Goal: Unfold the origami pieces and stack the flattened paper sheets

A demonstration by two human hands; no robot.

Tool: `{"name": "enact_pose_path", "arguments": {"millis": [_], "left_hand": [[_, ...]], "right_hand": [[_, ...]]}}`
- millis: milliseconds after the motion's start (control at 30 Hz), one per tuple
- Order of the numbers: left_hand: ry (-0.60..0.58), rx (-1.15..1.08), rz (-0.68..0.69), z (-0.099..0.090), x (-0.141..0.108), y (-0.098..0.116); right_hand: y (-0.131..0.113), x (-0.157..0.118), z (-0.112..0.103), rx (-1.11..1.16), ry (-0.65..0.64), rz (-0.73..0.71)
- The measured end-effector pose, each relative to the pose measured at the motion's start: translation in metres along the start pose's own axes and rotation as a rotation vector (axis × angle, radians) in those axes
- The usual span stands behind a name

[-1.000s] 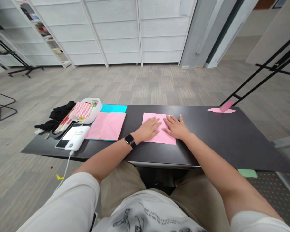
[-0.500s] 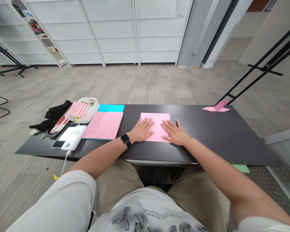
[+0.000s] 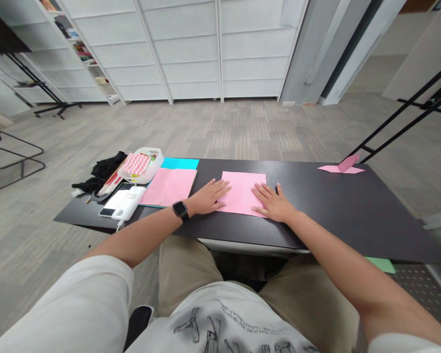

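A pink sheet of paper lies flat on the dark table in front of me. My left hand is spread with its fingertips on the sheet's left edge; a watch is on that wrist. On the right edge of the same sheet rests my right hand, flat with fingers apart. A small dark object shows beside the right fingers, too small to make out. Neither hand grips anything.
Left on the table are a stack of pink sheets, a blue sheet, a white basket, a white device and a black cloth. A folded pink paper piece stands at the far right.
The view has turned a little to the left. My left hand has slid outward, so less of it covers the pink sheet. The right hand stays at the sheet's right edge.
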State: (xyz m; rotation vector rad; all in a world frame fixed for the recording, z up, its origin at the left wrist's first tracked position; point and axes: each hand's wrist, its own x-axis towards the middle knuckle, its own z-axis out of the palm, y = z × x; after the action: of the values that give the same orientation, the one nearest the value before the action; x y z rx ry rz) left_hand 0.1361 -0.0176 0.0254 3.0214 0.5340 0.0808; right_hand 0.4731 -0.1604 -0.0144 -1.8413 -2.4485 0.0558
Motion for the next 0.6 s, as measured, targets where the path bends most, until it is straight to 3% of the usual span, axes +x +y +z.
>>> {"name": "enact_pose_path", "arguments": {"millis": [100,167,233,300,400,600], "left_hand": [[-0.116,-0.011,-0.006,0.005,-0.002,0.012],[-0.072,0.013,-0.090,0.001,0.002,0.018],[0.047,0.026,-0.116,-0.005,0.010,0.027],[0.132,-0.006,-0.010,-0.009,0.020,0.041],[0.107,-0.056,0.153,-0.007,0.031,0.065],[0.061,0.044,0.168,0.004,0.037,0.085]], "right_hand": [[0.000,0.000,0.000,0.009,0.008,-0.001],[0.001,0.000,0.001,0.016,0.008,0.000],[0.001,0.000,0.002,0.022,0.011,0.005],[0.001,0.000,0.002,0.029,0.018,0.012],[0.000,-0.001,0.001,0.042,0.026,0.020],[-0.001,-0.002,-0.005,0.099,0.017,0.039]]}}
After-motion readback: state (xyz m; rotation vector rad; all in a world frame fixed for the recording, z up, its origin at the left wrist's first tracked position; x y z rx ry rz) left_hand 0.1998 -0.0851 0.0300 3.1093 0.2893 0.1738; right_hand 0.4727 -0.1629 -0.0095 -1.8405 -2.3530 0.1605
